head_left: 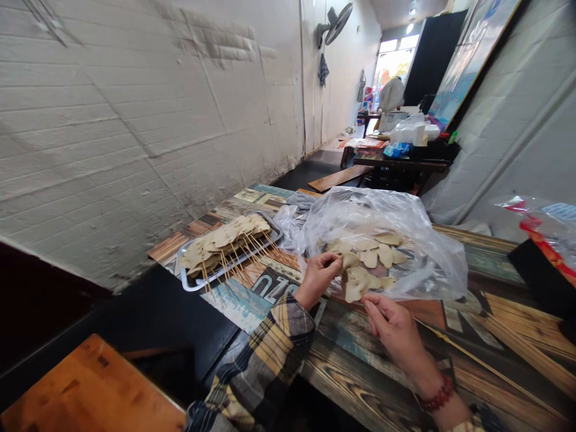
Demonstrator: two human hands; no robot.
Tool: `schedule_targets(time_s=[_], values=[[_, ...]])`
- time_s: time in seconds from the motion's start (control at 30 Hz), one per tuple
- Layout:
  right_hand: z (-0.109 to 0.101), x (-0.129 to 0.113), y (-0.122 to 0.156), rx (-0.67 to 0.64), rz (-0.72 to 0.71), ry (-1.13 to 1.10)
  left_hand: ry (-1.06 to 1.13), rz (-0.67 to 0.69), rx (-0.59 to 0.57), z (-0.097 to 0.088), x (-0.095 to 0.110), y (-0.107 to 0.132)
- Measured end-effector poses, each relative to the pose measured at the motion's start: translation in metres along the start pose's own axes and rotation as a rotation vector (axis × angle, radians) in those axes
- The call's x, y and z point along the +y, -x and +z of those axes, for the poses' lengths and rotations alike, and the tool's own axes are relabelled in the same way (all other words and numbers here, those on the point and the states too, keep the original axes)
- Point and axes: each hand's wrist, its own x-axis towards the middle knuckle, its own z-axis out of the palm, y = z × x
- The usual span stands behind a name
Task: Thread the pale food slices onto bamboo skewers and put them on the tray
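Note:
My left hand (318, 277) pinches a folded beige tofu-skin slice (348, 260) at the edge of an open clear plastic bag (432, 252). Several more beige slices (375, 255) lie loose inside the bag. My right hand (393, 330) is closed in a pinch just below another slice (354, 287); it seems to hold a thin bamboo skewer (477, 360) that trails right across the table. A metal tray (191, 281) to the left holds several finished skewers of the same slices (225, 240).
The patterned wooden table (360, 378) runs along a white brick wall. A bundle of bare bamboo skewers (526, 342) lies at the right. A dark bench (148, 318) and an orange wooden seat (90, 390) sit at lower left. More tables with bags stand further back.

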Motion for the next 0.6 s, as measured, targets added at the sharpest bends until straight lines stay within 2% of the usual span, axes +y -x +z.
schedule_targets(time_s=[0.2, 0.33, 0.43, 0.53, 0.6], values=[[-0.001, -0.010, 0.001, -0.062, 0.142, -0.260, 0.293, -0.106, -0.007, -0.001, 0.003, -0.001], [-0.001, -0.008, 0.001, -0.065, 0.184, -0.297, 0.392, -0.175, -0.112, -0.003, 0.004, 0.000], [-0.001, -0.005, 0.000, -0.063, 0.155, -0.252, 0.398, -0.205, -0.144, -0.004, 0.004, 0.002], [0.000, -0.001, -0.001, -0.050, 0.072, -0.156, 0.414, -0.224, -0.120, -0.003, 0.003, 0.002], [0.001, 0.002, -0.001, 0.026, -0.022, -0.049, 0.418, -0.240, -0.103, -0.003, 0.001, 0.002]])
